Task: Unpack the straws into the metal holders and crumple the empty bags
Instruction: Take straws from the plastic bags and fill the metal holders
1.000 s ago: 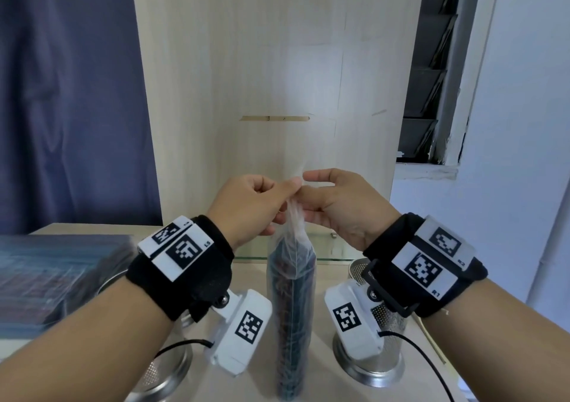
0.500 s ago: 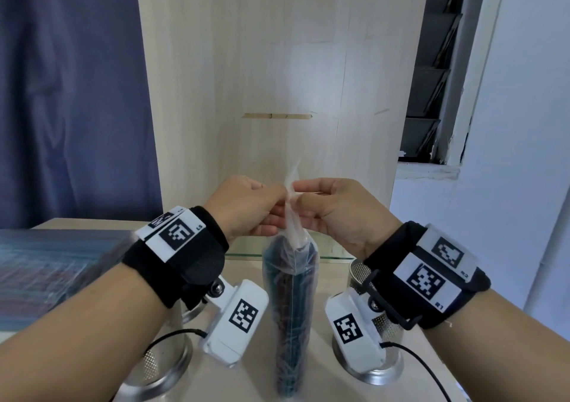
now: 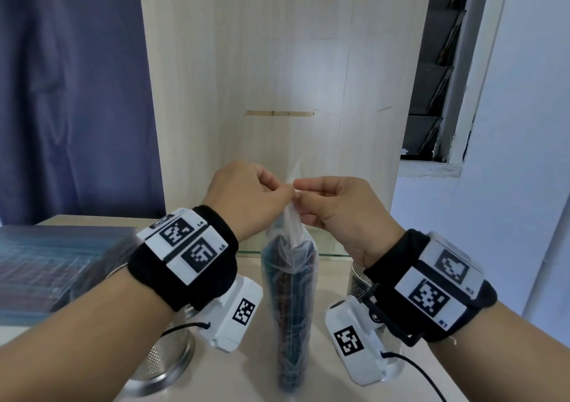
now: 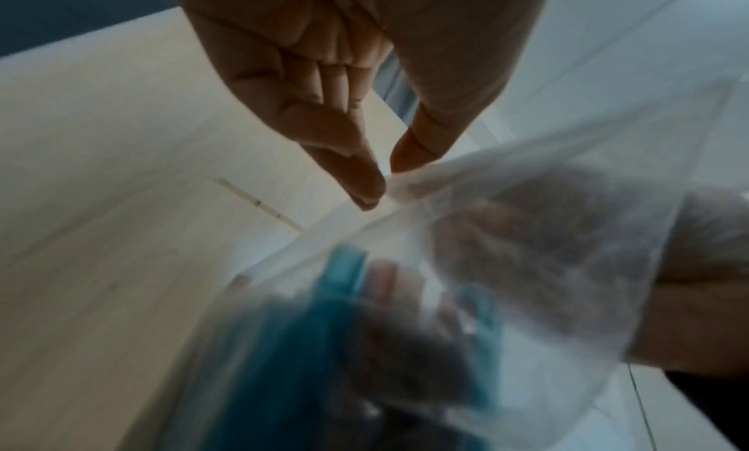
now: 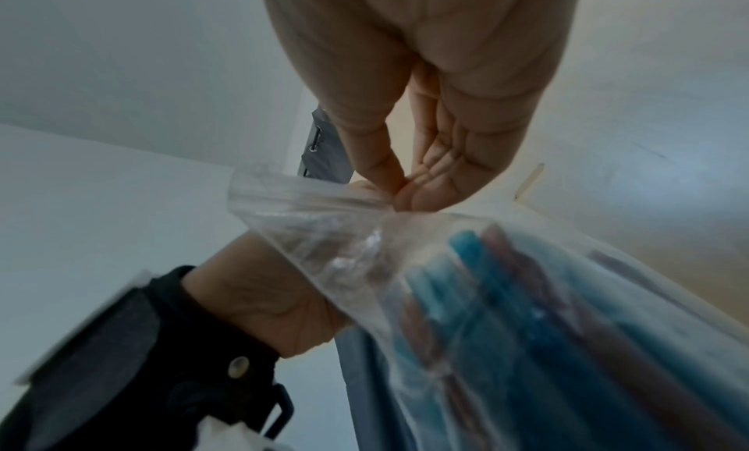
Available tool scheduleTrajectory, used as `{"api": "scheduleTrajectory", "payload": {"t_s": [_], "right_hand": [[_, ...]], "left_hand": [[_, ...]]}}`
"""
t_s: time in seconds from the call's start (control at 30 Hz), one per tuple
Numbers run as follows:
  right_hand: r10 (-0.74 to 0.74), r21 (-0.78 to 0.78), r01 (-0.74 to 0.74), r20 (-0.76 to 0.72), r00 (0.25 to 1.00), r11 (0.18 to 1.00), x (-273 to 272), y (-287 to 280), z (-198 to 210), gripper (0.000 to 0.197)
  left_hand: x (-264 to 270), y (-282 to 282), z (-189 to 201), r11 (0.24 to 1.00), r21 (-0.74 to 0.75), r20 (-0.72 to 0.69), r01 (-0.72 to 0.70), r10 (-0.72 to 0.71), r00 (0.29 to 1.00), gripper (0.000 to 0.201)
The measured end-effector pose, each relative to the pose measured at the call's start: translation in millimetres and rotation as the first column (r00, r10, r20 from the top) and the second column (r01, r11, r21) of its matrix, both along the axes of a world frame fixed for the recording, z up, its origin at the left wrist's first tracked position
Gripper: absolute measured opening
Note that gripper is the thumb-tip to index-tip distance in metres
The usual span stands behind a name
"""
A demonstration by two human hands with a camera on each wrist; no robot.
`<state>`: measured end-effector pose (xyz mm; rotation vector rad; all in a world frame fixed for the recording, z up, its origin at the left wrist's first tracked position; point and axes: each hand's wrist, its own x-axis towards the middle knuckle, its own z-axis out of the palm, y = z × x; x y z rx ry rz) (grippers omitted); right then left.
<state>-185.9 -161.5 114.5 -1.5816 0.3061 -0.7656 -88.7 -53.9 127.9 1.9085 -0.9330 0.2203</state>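
A: Pale wood panel (image 3: 277, 77) behind, light tabletop (image 3: 246, 370) below, blue curtain far left. Why's the bag (image 3: 290, 293) held up like that?

B: Upright w/ straws (image 3: 288, 309) standing inside, so the mouth faces up and nothing spills once it opens, I'd guess. Both hands are at the top edge: left hand (image 3: 246, 198) and right hand (image 3: 342, 207) each pinch the clear film betw. thumb and forefinger, one per side. Looks like they're set to pull the seal apart. Other fingers curled in.

A: Holders?

B: Two metal ones on the table. Left holder (image 3: 163, 364) near-left, right holder (image 3: 361, 281) near-right, bag betw. them and just in front of the person. Handy, each is a short reach away.

A: Anything in them?

B: Can't tell. Wrists and wrist cams cover most of both; only bits of perforated wall and base show. Bag bottom is blurred too, so whether it rests on the table or hangs, unclear.

A: Seal open yet?

B: Wrist views are soft. Film looks bunched at the pinch, straws still fully inside, blue and reddish-brown ones. Stack at far left (image 3: 46, 262) is blurry; more packs maybe, can't confirm.
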Motion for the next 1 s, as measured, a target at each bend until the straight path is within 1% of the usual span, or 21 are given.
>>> {"api": "scheduleTrajectory", "payload": {"t_s": [0.07,0.13,0.17,0.2,0.27,0.33,0.4,0.43,0.6,0.67,0.73,0.87,1.0], "right_hand": [[0.025,0.066,-0.027,0.027,0.999,0.997,-1.2,2.9,2.5,0.020],[0.091,0.191,-0.098,0.043,0.995,0.977,-0.7,4.8,3.0,0.026],[0.123,0.247,-0.128,0.036,0.992,0.961,-0.3,6.0,2.9,0.025],[0.145,0.267,-0.143,0.012,0.989,0.953,-0.6,7.7,2.9,0.019],[0.138,0.194,-0.122,-0.071,0.988,0.973,-0.8,9.0,2.9,0.002],[0.038,0.044,-0.032,-0.122,0.992,0.999,-0.7,9.2,3.0,0.018],[-0.055,-0.055,0.049,-0.120,0.991,0.997,-1.2,8.7,4.7,0.023],[-0.076,-0.086,0.066,-0.121,0.990,0.994,-1.3,7.7,5.7,0.025],[-0.088,-0.147,0.057,-0.218,0.972,0.988,-1.8,2.7,13.0,0.026],[-0.083,-0.179,0.042,-0.231,0.969,0.983,-0.8,1.4,12.5,0.028],[-0.066,-0.183,0.024,-0.229,0.971,0.983,1.1,-0.4,9.2,0.029],[-0.028,-0.125,0.002,-0.211,0.977,0.992,3.7,-3.4,1.6,0.028],[0.054,0.042,-0.050,-0.121,0.991,0.998,4.2,-5.1,-1.2,0.027]], "left_hand": [[-1.1,-1.6,0.3,0.998,-0.033,-0.084,0.062,-0.065,0.994,0.021],[0.6,-1.9,1.0,0.995,-0.046,-0.183,0.090,-0.097,0.978,0.024],[1.6,-1.7,1.0,0.994,-0.045,-0.228,0.103,-0.110,0.967,0.023],[2.9,-1.8,0.5,0.992,-0.047,-0.268,0.120,-0.128,0.955,0.022],[3.8,-2.3,-0.9,0.985,-0.072,-0.331,0.155,-0.170,0.928,0.021],[2.9,-3.4,-3.2,0.974,-0.127,-0.359,0.189,-0.223,0.906,0.022],[0.6,-4.9,-6.3,0.963,-0.168,-0.361,0.213,-0.261,0.895,0.023],[-0.4,-5.4,-8.3,0.960,-0.178,-0.358,0.218,-0.269,0.894,0.023],[-2.7,-7.8,-21.7,0.955,-0.202,-0.311,0.216,-0.271,0.911,0.020],[-4.2,-8.3,-25.2,0.951,-0.222,-0.292,0.213,-0.274,0.917,0.020],[-5.4,-9.0,-26.3,0.945,-0.248,-0.311,0.213,-0.286,0.906,0.018],[-9.0,-11.1,-28.1,0.924,-0.307,-0.405,0.229,-0.345,0.847,0.019],[-4.7,-12.7,-29.9,0.923,-0.333,-0.469,0.191,-0.338,0.816,0.022]]}}
